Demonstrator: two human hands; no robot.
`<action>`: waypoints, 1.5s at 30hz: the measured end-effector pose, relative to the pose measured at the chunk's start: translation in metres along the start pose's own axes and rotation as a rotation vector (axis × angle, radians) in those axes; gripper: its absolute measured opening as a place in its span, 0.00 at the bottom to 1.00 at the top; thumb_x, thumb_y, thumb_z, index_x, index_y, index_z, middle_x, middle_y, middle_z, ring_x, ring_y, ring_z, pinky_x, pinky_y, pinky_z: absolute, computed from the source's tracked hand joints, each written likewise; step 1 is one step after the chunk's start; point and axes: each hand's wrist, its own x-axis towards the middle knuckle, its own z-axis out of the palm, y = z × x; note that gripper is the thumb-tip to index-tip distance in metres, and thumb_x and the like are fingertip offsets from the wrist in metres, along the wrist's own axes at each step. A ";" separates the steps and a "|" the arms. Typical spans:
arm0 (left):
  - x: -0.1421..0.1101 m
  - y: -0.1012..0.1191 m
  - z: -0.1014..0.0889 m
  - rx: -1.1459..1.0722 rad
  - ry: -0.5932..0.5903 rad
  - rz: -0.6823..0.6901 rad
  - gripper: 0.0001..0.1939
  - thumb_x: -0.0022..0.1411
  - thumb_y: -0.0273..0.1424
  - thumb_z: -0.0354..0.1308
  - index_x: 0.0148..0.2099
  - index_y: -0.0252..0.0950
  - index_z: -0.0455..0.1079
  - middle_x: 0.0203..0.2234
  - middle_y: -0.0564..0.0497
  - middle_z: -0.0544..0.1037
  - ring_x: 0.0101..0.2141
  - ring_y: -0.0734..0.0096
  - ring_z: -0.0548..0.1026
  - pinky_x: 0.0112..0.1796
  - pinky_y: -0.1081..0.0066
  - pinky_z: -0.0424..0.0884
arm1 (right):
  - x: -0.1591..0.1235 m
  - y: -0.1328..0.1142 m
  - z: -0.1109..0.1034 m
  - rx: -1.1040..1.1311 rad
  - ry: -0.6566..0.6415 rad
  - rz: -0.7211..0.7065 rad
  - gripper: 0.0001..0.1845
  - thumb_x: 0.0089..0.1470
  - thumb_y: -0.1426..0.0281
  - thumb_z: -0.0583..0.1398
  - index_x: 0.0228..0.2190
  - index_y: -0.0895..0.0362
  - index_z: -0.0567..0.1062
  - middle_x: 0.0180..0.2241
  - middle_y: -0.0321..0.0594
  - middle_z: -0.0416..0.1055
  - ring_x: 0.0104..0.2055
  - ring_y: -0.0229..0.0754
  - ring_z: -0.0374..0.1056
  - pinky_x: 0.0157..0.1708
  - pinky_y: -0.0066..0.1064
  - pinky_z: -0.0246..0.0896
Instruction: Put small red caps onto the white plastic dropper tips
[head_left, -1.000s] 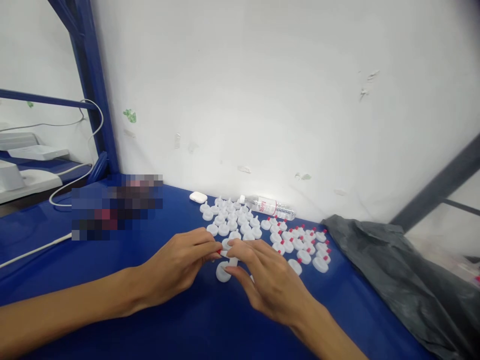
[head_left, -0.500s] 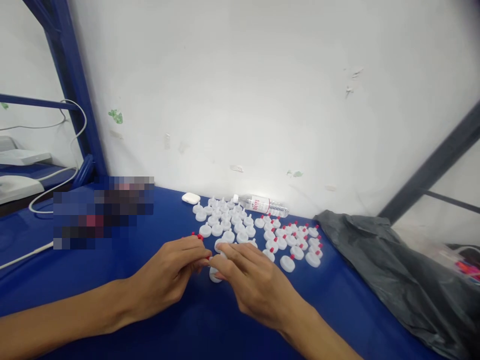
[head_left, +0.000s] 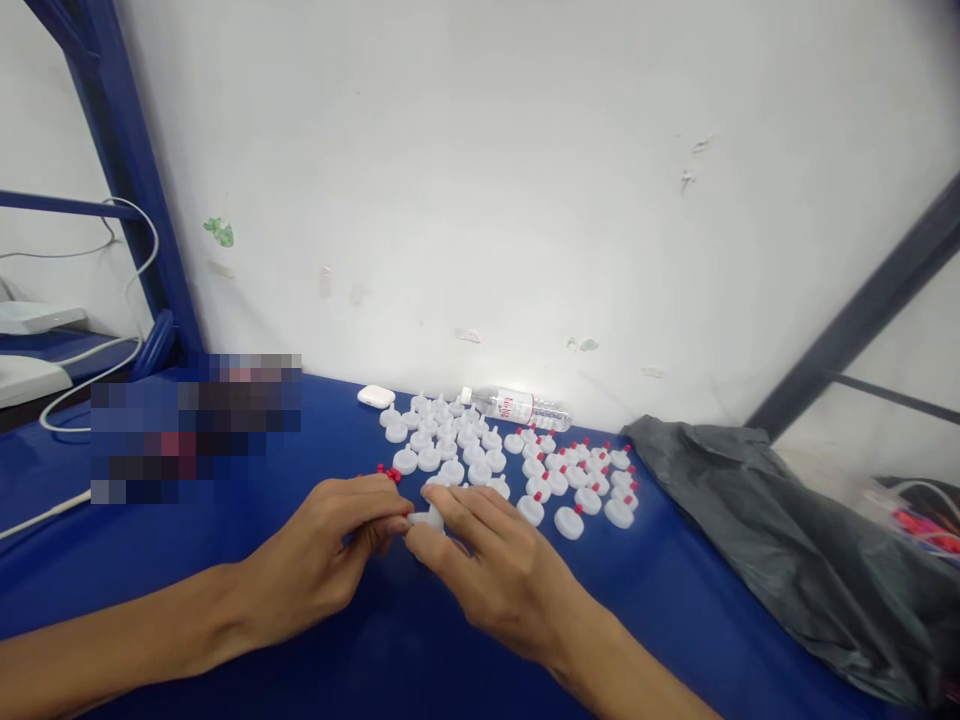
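My right hand [head_left: 506,575] is closed on a white nozzle cap [head_left: 429,519], whose narrow spout points left. My left hand [head_left: 322,545] pinches a small red tip cap at that spout; only a trace of red shows between the fingers. The two hands meet low over the blue surface. Just beyond my left fingers lies a small pile of red tip caps [head_left: 392,474]. Plain white nozzle caps [head_left: 451,472] stand grouped behind my right hand. To the right, several more nozzle caps [head_left: 569,523] carry red tips.
A clear plastic bottle [head_left: 517,406] lies along the wall, with a white rounded case [head_left: 376,397] to its left. Dark plastic sheeting [head_left: 720,490] covers the right side of the blue surface [head_left: 315,660]. White cables [head_left: 56,510] run at the left, near a blue metal post [head_left: 139,180].
The white nozzle cap between my hands now shows its spout pointing left, beside my left fingertips. My hands stay together, and the whole view has shifted slightly.
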 end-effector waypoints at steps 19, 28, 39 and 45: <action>0.009 -0.030 -0.012 0.359 -0.201 -0.020 0.12 0.80 0.28 0.57 0.43 0.40 0.81 0.34 0.49 0.83 0.38 0.59 0.75 0.33 0.65 0.72 | -0.018 0.071 -0.032 -0.083 -0.144 0.256 0.09 0.76 0.73 0.60 0.50 0.53 0.80 0.49 0.47 0.86 0.48 0.50 0.85 0.48 0.40 0.84; 0.000 -0.043 -0.004 0.562 -0.324 -0.138 0.09 0.77 0.30 0.59 0.50 0.41 0.82 0.42 0.46 0.82 0.45 0.53 0.75 0.35 0.63 0.73 | -0.037 0.123 -0.061 -0.154 -0.389 0.685 0.10 0.71 0.59 0.65 0.40 0.51 0.83 0.39 0.42 0.83 0.41 0.50 0.80 0.39 0.39 0.71; -0.010 -0.056 0.002 0.554 -0.315 -0.167 0.16 0.80 0.29 0.52 0.49 0.40 0.83 0.42 0.45 0.81 0.44 0.54 0.74 0.32 0.62 0.72 | -0.032 0.136 -0.087 0.029 -0.805 0.941 0.21 0.70 0.54 0.59 0.38 0.52 0.87 0.32 0.42 0.85 0.36 0.50 0.78 0.38 0.37 0.65; -0.010 -0.058 0.004 0.576 -0.289 -0.199 0.14 0.80 0.30 0.54 0.47 0.40 0.83 0.40 0.45 0.81 0.43 0.54 0.73 0.31 0.64 0.69 | -0.041 0.141 -0.079 0.119 -0.932 0.953 0.18 0.68 0.55 0.63 0.38 0.53 0.89 0.33 0.43 0.86 0.35 0.49 0.79 0.38 0.37 0.68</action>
